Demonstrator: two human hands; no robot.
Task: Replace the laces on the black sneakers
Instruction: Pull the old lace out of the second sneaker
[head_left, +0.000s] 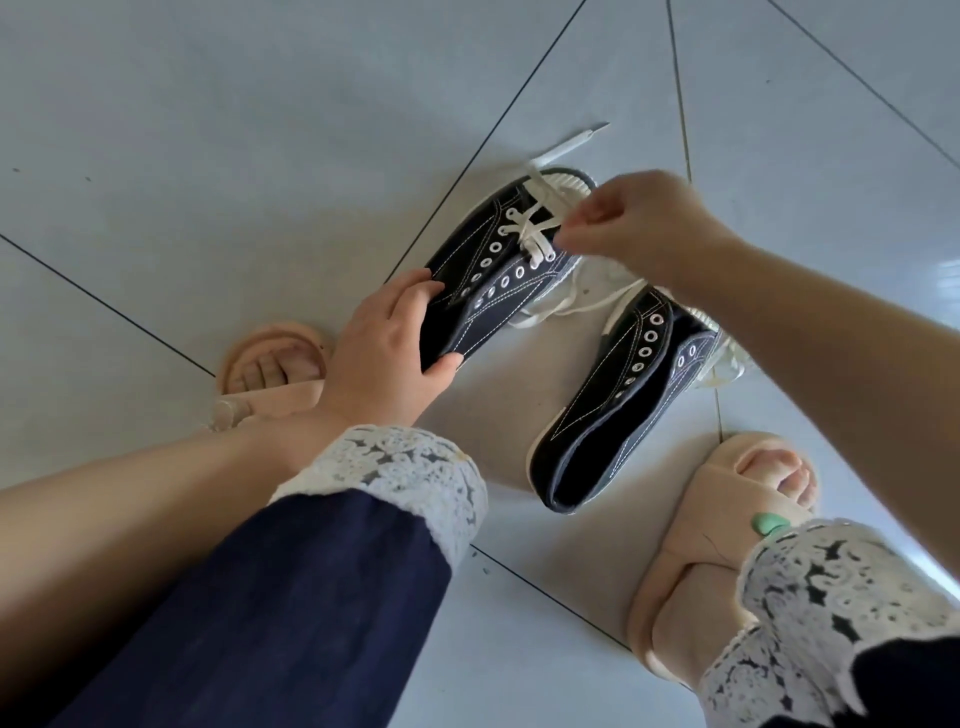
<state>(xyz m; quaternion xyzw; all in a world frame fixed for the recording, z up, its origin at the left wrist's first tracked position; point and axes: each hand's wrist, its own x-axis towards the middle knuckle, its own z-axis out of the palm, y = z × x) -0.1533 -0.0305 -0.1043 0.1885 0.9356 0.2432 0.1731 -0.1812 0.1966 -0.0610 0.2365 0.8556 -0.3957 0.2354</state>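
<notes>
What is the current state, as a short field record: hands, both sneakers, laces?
left hand: grips the heel end of the first sneaker
right hand: pinches the white lace at that sneaker's toe-end eyelets
first sneaker: lace crossed only through the eyelets near the toe, the rest empty
second sneaker: lies on the tiled floor to the right, untouched, visible eyelets empty
loose lace: trails on the floor between the two sneakers
feet: in beige sandals, either side of the sneakers

Far sneaker (483, 291): black, white stitching, toe toward 1 o'clock, white lace (535, 231) through toe-end eyelets only. Near sneaker (618, 410), at its 4 o'clock: same, visible eyelets unlaced.
</notes>
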